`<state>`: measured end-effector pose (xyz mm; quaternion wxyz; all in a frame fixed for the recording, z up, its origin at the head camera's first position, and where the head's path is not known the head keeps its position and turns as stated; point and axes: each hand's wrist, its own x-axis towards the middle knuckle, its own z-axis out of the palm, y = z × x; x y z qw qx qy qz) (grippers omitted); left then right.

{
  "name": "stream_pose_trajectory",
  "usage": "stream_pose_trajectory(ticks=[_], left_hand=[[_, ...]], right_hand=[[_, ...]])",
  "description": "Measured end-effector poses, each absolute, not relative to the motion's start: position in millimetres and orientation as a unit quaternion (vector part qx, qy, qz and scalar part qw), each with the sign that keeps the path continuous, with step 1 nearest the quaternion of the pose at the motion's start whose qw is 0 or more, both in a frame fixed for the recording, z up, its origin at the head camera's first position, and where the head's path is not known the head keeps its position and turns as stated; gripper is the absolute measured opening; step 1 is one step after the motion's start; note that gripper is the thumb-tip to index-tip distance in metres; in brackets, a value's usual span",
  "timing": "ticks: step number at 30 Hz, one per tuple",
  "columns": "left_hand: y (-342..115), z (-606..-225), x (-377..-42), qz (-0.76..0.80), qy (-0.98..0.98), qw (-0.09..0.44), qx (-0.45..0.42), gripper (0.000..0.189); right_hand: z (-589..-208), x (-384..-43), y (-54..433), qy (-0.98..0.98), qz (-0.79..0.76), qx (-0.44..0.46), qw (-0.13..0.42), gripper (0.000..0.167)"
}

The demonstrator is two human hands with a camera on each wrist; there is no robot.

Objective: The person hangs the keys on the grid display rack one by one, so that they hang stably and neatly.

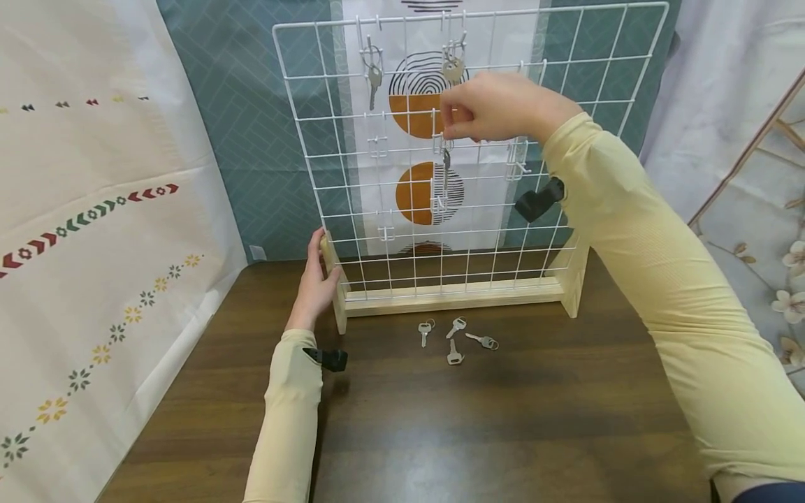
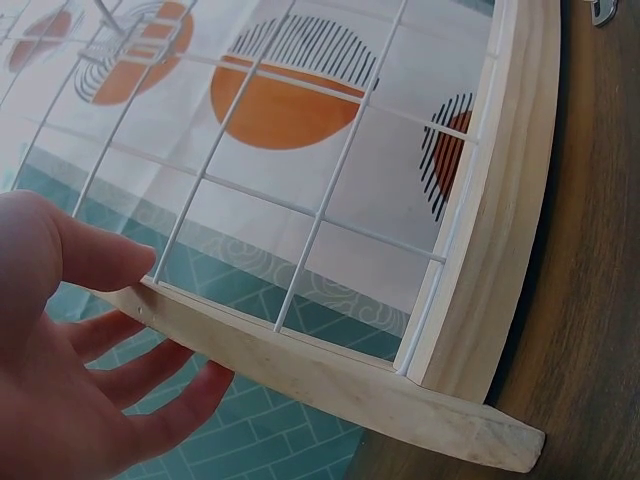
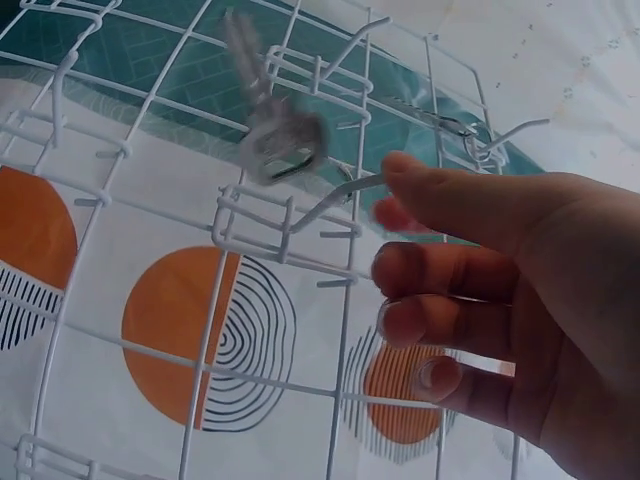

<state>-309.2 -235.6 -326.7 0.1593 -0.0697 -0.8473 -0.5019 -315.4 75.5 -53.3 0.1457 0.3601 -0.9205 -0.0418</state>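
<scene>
My left hand (image 1: 316, 288) grips the wooden side post (image 2: 300, 365) of a white wire grid rack (image 1: 415, 289), thumb on the front and fingers behind. In front of the grid, my right hand (image 1: 499, 106) is raised, its thumb and index finger pinched together at a hook tip. Just below those fingertips hangs a silver key (image 1: 446, 162) on a small ring. The right wrist view shows this key (image 3: 283, 145) blurred, its ring beside the white hook (image 3: 325, 205); whether the ring is fully on the hook is unclear. Several loose keys (image 1: 455, 354) lie on the table below.
Higher on the grid, one key (image 1: 374, 77) hangs at the left and another (image 1: 453, 68) near the middle. Bare hooks (image 1: 386, 232) are spread over the lower grid. The rack stands on a brown wooden table (image 1: 402, 419), with a patterned cloth (image 1: 251, 140) behind.
</scene>
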Motion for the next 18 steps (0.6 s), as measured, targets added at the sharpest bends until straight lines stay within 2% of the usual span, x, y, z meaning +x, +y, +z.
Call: stream_pose_trajectory(ticks=[10,15,18], left_hand=[[-237,-325,-308,-0.5,-0.847,0.169,-0.072,0.077],[-235,-324,-306,-0.501,-0.846,0.171,-0.069,0.077],[-234,-324,-304,-0.501,-0.846,0.17,-0.07,0.076]], right_hand=[[-66,-308,80,-0.886,-0.019,0.406,0.225,0.013],[-83,-290,93,-0.868,0.022,0.414,0.272,0.016],[-100,-276,105,-0.86,0.042,0.422,0.282,0.014]])
